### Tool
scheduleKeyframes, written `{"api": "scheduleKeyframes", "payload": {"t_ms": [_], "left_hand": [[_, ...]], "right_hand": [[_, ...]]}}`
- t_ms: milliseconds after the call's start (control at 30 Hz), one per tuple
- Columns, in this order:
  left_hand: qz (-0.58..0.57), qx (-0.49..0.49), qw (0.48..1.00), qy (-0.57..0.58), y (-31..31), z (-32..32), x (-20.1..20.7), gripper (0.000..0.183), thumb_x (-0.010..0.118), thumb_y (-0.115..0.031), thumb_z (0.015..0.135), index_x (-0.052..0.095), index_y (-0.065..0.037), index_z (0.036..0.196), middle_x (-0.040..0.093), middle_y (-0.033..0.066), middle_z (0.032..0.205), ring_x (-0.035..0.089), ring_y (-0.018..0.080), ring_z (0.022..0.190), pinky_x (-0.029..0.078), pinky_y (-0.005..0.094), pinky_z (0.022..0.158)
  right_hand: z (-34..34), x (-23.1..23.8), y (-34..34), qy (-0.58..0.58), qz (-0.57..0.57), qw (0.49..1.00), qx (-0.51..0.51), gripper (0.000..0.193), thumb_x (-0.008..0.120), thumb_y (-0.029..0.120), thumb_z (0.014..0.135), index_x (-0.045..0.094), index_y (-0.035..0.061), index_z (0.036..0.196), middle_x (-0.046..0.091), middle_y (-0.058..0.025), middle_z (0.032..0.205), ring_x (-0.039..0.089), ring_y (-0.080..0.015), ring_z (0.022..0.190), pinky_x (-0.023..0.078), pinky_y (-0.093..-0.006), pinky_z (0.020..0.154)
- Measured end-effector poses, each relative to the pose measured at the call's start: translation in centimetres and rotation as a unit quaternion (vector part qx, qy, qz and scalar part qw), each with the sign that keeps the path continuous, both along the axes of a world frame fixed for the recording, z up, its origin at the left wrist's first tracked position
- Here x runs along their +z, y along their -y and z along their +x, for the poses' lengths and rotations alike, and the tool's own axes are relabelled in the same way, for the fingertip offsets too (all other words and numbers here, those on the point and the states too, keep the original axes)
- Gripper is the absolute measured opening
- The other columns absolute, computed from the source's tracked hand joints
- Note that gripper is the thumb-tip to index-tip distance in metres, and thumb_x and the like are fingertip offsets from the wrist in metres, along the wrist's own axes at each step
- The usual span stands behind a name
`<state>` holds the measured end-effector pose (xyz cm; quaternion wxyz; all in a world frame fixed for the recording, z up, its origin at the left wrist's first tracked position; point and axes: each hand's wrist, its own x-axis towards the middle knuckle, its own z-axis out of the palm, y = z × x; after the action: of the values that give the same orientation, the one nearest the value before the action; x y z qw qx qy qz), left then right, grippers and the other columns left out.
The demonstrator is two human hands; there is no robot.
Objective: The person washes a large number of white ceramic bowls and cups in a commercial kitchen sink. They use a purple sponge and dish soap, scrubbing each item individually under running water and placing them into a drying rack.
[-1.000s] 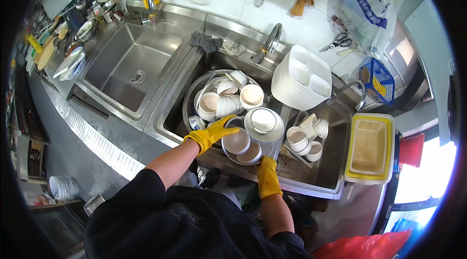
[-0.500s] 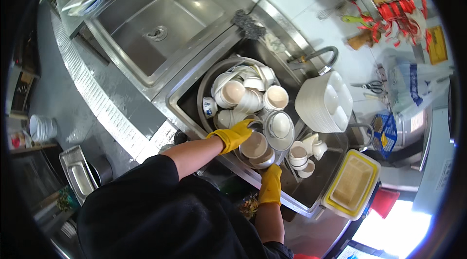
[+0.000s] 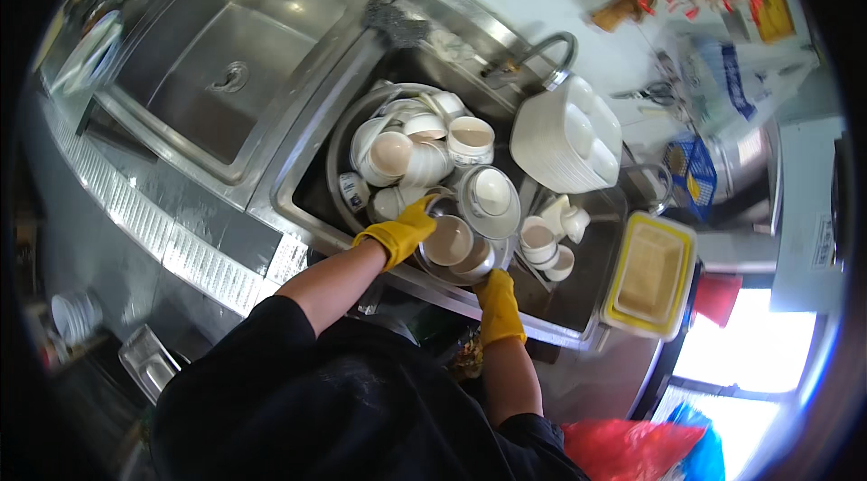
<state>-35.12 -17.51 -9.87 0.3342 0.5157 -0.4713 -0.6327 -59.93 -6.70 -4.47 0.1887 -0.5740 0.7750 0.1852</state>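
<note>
Both my hands wear yellow rubber gloves. My left hand [image 3: 402, 230] is closed on the left edge of a small metal basin [image 3: 432, 268] at the front of the sink. At its near right edge my right hand [image 3: 499, 308] grips it, the fingertips partly hidden. Inside are two bowls [image 3: 449, 242] with pale insides. A saucer with a white cup [image 3: 491, 192] on it rests against their far side. Just beyond, a big round metal tub [image 3: 338, 142] is heaped with white bowls and cups.
A stack of white divided trays [image 3: 564, 138] stands by the curved faucet [image 3: 562, 56]. Small cups [image 3: 539, 242] and a white pitcher sit in the sink's right part. Right of it is a yellow-rimmed container [image 3: 648, 278]. Another steel sink [image 3: 194, 74] lies to the left.
My view has swung, so the sink and trays sit further left and higher, and a red bag has come into sight at lower right. My hands keep their hold on the basin.
</note>
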Motion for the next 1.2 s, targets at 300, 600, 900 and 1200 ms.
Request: {"api": "scheduleKeyframes", "payload": {"t_ms": [300, 600, 900, 1200], "left_hand": [[-0.117, -0.104, 0.987, 0.039, 1.1, 1.7, 6.3, 0.069, 0.058, -0.002, 0.080, 0.051, -0.007, 0.148, 0.061, 0.0205, 0.141, 0.056, 0.0327, 0.132, 0.042, 0.0372, 0.112], [-0.019, 0.074, 0.995, 0.057, 2.7, -1.0, 5.4, 0.084, 0.071, -0.045, 0.095, 0.035, -0.001, 0.156, 0.051, 0.0222, 0.149, 0.050, 0.0300, 0.137, 0.041, 0.0358, 0.113], [-0.035, 0.008, 0.952, 0.305, 3.4, -3.4, 10.5, 0.099, 0.074, -0.058, 0.085, 0.039, 0.007, 0.152, 0.046, 0.0296, 0.152, 0.045, 0.0391, 0.143, 0.037, 0.0395, 0.117], [-0.027, -0.073, 0.975, 0.210, 2.8, 0.3, 2.6, 0.092, 0.069, -0.051, 0.091, 0.034, 0.004, 0.155, 0.046, 0.0293, 0.152, 0.047, 0.0398, 0.141, 0.039, 0.0410, 0.116]], "right_hand": [[2.2, -3.7, -1.2, 0.082, -0.070, 0.988, -0.109, 0.040, 0.077, 0.031, 0.080, 0.075, 0.0083, 0.113, 0.073, -0.0202, 0.115, 0.069, -0.0385, 0.110, 0.056, -0.0436, 0.093], [4.8, -8.8, 2.4, 0.505, -0.343, 0.486, -0.625, 0.029, 0.059, 0.005, 0.088, 0.070, 0.0048, 0.115, 0.071, -0.0097, 0.098, 0.068, -0.0263, 0.083, 0.053, -0.0372, 0.072], [5.0, -10.7, 2.9, 0.551, -0.320, 0.509, -0.579, 0.030, 0.059, 0.000, 0.086, 0.070, 0.0021, 0.114, 0.072, -0.0092, 0.097, 0.068, -0.0233, 0.085, 0.052, -0.0354, 0.072], [2.3, -4.4, -0.3, 0.573, -0.265, 0.641, -0.436, 0.022, 0.057, 0.004, 0.090, 0.067, -0.0044, 0.109, 0.070, -0.0124, 0.094, 0.063, -0.0216, 0.071, 0.050, -0.0341, 0.062]]}}
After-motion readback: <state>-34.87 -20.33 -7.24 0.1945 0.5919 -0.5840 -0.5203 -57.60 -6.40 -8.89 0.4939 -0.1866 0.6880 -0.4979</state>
